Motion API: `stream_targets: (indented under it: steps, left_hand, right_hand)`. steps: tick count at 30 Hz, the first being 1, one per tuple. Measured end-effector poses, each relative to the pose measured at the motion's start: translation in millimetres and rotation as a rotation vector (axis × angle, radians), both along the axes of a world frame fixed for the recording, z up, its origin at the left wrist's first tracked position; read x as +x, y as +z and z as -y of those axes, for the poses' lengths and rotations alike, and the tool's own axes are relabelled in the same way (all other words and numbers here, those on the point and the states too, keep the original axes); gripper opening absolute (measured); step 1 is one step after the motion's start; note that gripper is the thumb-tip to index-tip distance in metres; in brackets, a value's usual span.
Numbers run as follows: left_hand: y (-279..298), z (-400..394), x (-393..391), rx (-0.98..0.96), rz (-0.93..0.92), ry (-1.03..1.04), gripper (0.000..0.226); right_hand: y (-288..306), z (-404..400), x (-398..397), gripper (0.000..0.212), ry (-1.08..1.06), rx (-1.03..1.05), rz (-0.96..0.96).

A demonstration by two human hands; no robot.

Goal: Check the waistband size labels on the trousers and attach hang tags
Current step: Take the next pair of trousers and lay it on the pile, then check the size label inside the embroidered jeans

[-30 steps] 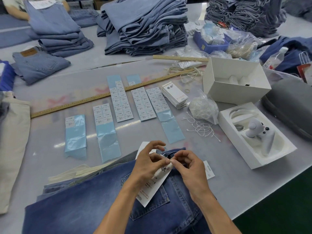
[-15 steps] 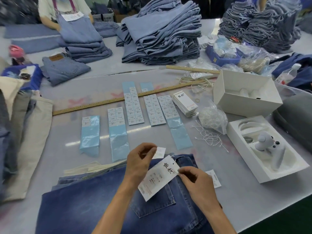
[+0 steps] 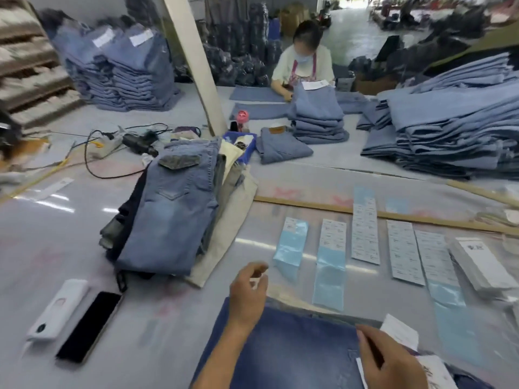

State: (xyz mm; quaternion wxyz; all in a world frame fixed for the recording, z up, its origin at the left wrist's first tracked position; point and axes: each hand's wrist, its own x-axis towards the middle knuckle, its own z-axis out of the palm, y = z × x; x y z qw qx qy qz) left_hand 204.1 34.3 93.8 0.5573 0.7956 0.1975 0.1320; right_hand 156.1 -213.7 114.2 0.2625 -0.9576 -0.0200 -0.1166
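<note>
Left hand (image 3: 248, 294) at lower centre, forearm rising from the bottom edge, raised over the far edge of the jeans (image 3: 283, 346). Fingers loosely curled, thumb and forefinger close together; whether they pinch anything I can't tell, blurred. Right hand (image 3: 389, 360) at lower right lies on the jeans, fingers curled round a white hang tag (image 3: 400, 331). Sticker sheets (image 3: 365, 224) lie right of centre.

a pale slanting pillar (image 3: 193, 60) rose from the grey worktable (image 3: 157, 318). beyond it, a shiny concrete floor (image 3: 354, 32) ran toward a daylit doorway (image 3: 355, 0); wooden shelving (image 3: 31, 68) stood left.
</note>
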Motion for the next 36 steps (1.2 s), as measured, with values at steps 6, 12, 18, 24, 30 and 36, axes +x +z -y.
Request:
stream_targets:
  steps: [6,12,18,24,30,36]
  left_hand:
    - [4.8,-139.7,30.4,-0.178,0.088,0.627,0.034]
    - [-42.3,-247.2,32.4,-0.589,-0.240,0.931,0.070]
    - [-66.1,-299.3,24.9,-0.993,-0.109,0.965,0.035]
    - [-52.9,-305.8,14.8,-0.754,-0.315,0.901,0.051]
    - [33.6,-295.1,21.9,-0.207,-0.089,0.681,0.024]
    - [169.3,-287.9,45.1,-0.517,0.395,0.366,0.034]
  right_hand:
    - [35.2,-146.5,67.7,0.026,0.366,0.300,-0.015]
    - [36.2,-270.8,117.7,0.022,0.479,0.471,-0.415]
    - [-6.0,-348.8,126.6,0.011,0.251,0.754,-0.804]
    - [-27.0,-386.9,123.5,0.034,-0.020,0.858,-1.000]
    - [-23.3,-388.8,127.1,0.043,-0.115,0.992,-1.049]
    - [-10.6,-389.0,154.4,0.059,-0.105,1.535,-1.088]
